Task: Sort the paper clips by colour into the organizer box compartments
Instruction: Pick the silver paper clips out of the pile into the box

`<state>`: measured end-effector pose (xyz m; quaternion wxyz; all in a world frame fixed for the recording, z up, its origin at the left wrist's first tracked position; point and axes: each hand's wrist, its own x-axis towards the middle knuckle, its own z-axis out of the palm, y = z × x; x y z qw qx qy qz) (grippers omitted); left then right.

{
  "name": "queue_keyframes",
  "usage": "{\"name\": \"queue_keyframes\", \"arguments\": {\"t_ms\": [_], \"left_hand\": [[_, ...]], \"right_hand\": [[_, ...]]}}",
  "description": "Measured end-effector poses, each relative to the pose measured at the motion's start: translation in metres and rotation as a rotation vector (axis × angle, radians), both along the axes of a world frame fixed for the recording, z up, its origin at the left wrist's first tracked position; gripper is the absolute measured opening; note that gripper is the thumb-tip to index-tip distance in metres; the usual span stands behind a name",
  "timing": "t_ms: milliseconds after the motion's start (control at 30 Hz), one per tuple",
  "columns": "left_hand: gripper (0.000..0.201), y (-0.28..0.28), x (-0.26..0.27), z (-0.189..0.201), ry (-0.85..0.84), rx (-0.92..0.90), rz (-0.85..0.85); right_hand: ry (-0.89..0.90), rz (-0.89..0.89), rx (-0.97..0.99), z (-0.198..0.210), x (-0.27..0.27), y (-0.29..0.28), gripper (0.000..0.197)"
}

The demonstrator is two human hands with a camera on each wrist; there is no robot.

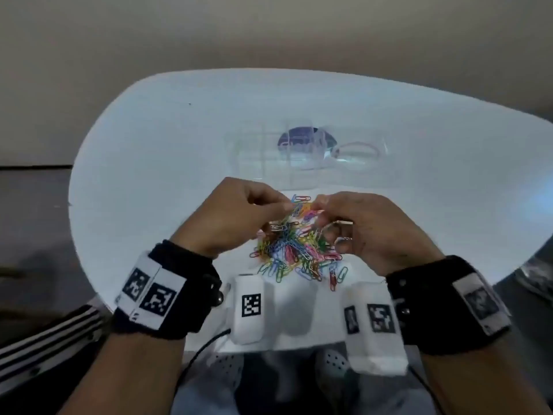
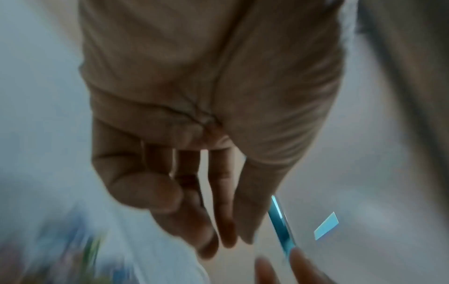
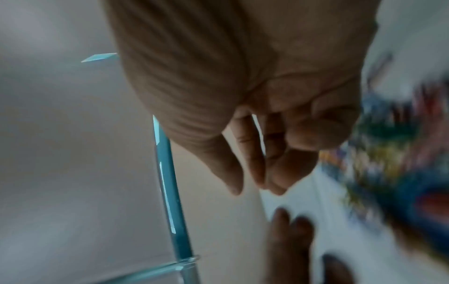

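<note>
A heap of mixed-colour paper clips point(image 1: 294, 250) lies on the white table point(image 1: 149, 175) close to me. Beyond it stands the clear organizer box point(image 1: 269, 151), whose compartments look bare. My left hand point(image 1: 288, 205) and right hand point(image 1: 321, 206) meet over the far top of the heap with fingers curled. They pinch a small tangle of clips point(image 1: 306, 208) between them. The wrist views are blurred. They show my left hand point(image 2: 194, 221) and right hand point(image 3: 279, 163) with thumb against fingers, the box's clear edge point(image 2: 282, 224) point(image 3: 167, 182) behind them, and the heap point(image 3: 393, 169) as a smear.
A dark oval patch point(image 1: 306, 142) shows through the box, and a pink loop point(image 1: 357, 149) lies at its right end. Two white tagged devices point(image 1: 250, 310) point(image 1: 374, 324) sit at the table's near edge, with cables hanging below. Bare tabletop extends left and right.
</note>
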<state>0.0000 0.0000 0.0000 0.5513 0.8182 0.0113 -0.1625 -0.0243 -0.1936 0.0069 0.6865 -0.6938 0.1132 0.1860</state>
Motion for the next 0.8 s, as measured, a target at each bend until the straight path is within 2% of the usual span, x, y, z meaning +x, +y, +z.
{"name": "queue_keyframes", "arguments": {"t_ms": [33, 100, 167, 267, 300, 433, 467, 567, 700, 800], "left_hand": [[0.007, -0.001, -0.001, -0.004, 0.082, -0.093, -0.014], [0.008, -0.002, 0.001, -0.012, 0.169, -0.190, 0.019], [0.002, -0.005, 0.004, -0.018, 0.078, -0.068, 0.063], [0.001, -0.012, 0.007, -0.024, -0.062, 0.238, 0.016], [0.001, -0.015, 0.007, -0.025, -0.074, 0.242, -0.012], [0.005, -0.021, 0.006, -0.017, 0.106, -0.028, -0.135], [0.003, -0.021, 0.006, -0.019, 0.097, -0.021, -0.122], [0.005, -0.018, 0.013, -0.025, -0.017, 0.152, -0.069], [0.013, -0.019, 0.016, -0.029, 0.047, 0.166, -0.044], [0.018, -0.016, 0.018, -0.036, 0.036, 0.285, -0.021]], "right_hand": [[0.004, 0.002, 0.065, -0.002, 0.004, -0.001, 0.025], [-0.025, -0.004, -0.013, -0.006, 0.009, -0.005, 0.019], [-0.101, -0.037, -0.211, -0.011, 0.011, -0.009, 0.008], [-0.158, 0.017, -0.425, -0.023, 0.008, -0.011, 0.013], [-0.160, 0.051, -0.412, -0.021, 0.008, -0.010, 0.014], [-0.017, 0.080, -0.143, -0.014, 0.011, -0.014, 0.012], [-0.029, 0.088, -0.166, -0.014, 0.012, -0.018, 0.010], [-0.118, 0.110, -0.288, -0.016, 0.016, -0.024, 0.008], [-0.109, 0.187, -0.346, -0.023, 0.016, -0.021, 0.008], [-0.138, 0.235, -0.473, -0.037, 0.020, -0.016, 0.006]]}}
